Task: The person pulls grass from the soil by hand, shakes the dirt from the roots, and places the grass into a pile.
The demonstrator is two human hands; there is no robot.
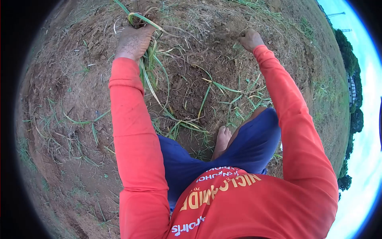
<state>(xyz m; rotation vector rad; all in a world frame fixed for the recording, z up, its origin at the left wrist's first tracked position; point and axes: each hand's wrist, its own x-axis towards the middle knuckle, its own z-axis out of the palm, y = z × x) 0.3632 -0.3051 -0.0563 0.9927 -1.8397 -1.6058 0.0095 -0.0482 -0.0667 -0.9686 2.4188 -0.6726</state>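
My left hand (134,43), dusted with soil, is closed round a bunch of long grass (149,65). Green and yellowing blades stick out above the fist and trail down past the wrist. Out to the right, my right hand (250,40) is low over the ground with its fingers curled in, right at some dry grass and loose dirt. What these fingers hold, if anything, is hidden. Between the hands lies a patch of dark, broken soil (195,89). A grass plant with spread blades (211,82) lies across it.
My bare foot (223,139) rests on the soil near my bent knee in blue shorts (254,135). More grass clumps (179,126) grow close to my legs. Scattered tufts cover the field, with trees (345,47) and a building (351,89) far to the right.
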